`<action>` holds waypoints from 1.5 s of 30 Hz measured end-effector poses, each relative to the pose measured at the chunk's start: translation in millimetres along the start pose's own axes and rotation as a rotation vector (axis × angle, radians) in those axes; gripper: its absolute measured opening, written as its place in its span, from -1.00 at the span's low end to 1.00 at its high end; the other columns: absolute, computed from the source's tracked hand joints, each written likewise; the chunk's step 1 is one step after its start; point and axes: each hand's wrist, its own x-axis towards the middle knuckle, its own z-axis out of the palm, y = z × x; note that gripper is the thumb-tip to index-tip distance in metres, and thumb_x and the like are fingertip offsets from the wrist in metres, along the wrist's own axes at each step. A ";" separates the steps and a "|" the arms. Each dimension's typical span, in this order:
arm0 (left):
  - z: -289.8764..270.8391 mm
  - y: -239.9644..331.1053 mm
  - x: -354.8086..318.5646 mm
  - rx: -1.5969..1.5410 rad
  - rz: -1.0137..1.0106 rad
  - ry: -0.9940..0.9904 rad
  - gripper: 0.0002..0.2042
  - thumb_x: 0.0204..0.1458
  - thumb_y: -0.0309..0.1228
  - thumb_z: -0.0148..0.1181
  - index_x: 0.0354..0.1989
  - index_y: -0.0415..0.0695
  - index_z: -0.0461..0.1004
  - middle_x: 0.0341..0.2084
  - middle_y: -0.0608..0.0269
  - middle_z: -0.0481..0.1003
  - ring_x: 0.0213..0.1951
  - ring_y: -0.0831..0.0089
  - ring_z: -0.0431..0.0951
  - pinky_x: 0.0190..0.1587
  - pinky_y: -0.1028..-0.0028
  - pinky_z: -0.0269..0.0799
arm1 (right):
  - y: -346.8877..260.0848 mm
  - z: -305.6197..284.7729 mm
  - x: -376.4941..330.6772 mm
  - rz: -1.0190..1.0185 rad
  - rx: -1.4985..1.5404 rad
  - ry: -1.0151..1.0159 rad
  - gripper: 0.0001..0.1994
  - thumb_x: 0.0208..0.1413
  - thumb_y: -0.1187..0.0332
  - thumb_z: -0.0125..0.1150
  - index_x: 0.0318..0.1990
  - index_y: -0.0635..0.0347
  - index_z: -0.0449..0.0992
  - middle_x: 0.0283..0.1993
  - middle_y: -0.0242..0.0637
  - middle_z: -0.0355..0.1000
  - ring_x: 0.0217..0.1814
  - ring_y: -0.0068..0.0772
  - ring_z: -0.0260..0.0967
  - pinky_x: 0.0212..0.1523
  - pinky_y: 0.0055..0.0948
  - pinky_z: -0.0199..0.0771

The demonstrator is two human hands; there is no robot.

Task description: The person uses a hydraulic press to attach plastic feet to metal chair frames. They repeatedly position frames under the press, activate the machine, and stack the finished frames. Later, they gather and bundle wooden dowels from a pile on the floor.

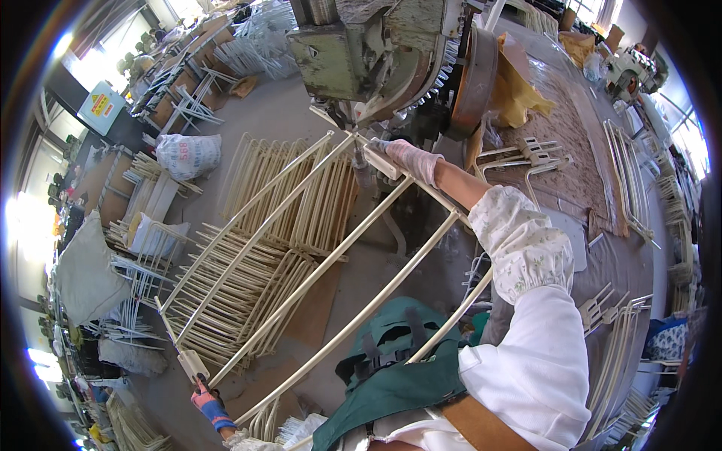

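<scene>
We've got our left hand (213, 407) pinching the near bracket (193, 364), our right hand (406, 156) gripping the far bracket (382, 161) of the cream frame (346, 321); stacked frames (226, 293) crowd beneath, a machine (338, 64) looms ahead!

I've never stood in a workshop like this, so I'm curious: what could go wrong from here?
The right hand looks close to the lower end of the green machine, so fingers might get pinched if that part moves. The cream metal frame is wide, with the left hand at its far corner; if either grip slipped, it could twist or tip. It might also knock the stacked frames below.
</scene>
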 end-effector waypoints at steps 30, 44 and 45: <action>-3.2 16.6 -15.0 -0.075 -0.050 -0.025 -0.51 -0.22 0.05 0.24 -0.70 -0.09 0.17 -0.88 0.31 0.15 -0.87 0.51 0.16 -0.83 0.47 0.03 | -9.2 5.5 -31.5 -0.120 0.004 -0.135 -0.63 0.11 0.05 -0.12 -0.42 0.14 0.47 -0.52 -0.29 0.42 -0.65 -0.38 0.34 -0.68 -0.38 0.36; 9.3 -0.6 -25.5 -0.169 0.035 -0.036 -0.60 -0.13 -0.08 0.22 -0.69 -0.16 0.31 -0.90 0.31 0.15 -0.89 0.49 0.15 -0.84 0.45 0.01 | 6.8 65.3 -23.0 -0.468 -0.412 -0.009 -0.72 0.07 0.27 -0.08 -0.20 0.31 0.37 -0.32 -0.06 0.39 -0.32 -0.11 0.39 -0.22 -0.31 0.40; 12.9 -0.8 -24.7 -0.163 0.036 -0.037 -0.60 -0.12 -0.08 0.22 -0.68 -0.16 0.32 -0.91 0.32 0.14 -0.90 0.49 0.14 -0.85 0.46 0.00 | 20.9 72.0 -9.4 -0.326 -0.059 -0.117 -0.77 0.09 0.28 -0.05 -0.23 0.28 0.36 -0.39 -0.16 0.42 -0.39 -0.20 0.42 -0.33 -0.33 0.48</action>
